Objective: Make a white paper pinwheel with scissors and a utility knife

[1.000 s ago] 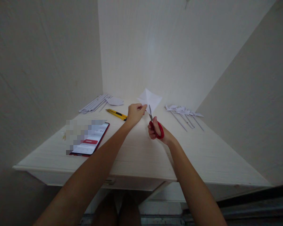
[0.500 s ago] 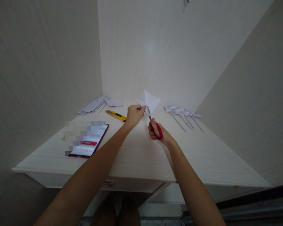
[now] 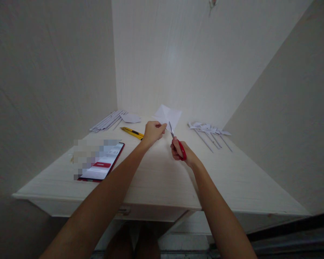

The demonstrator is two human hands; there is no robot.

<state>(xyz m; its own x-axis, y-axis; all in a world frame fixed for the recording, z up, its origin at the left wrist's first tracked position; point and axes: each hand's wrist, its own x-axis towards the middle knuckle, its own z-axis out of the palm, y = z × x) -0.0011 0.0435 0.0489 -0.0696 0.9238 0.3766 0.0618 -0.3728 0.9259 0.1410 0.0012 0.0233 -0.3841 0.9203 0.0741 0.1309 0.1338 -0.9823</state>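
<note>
My left hand (image 3: 152,132) pinches the near corner of a folded white paper square (image 3: 169,114) and holds it above the white table (image 3: 156,172). My right hand (image 3: 181,152) grips red-handled scissors (image 3: 177,143). The scissor blades point up at the paper's lower edge, just right of my left fingers.
A phone with a red case (image 3: 104,163) lies at the left. A yellow utility knife (image 3: 132,132) lies behind my left hand. Rolled paper sticks with a folded paper (image 3: 112,119) sit at the back left. Several paper pinwheels on sticks (image 3: 209,132) lie at the back right. Walls close in on three sides.
The paper has tilted flatter and shifted slightly left in my left hand. The scissors have moved a little, staying at the paper's edge.
</note>
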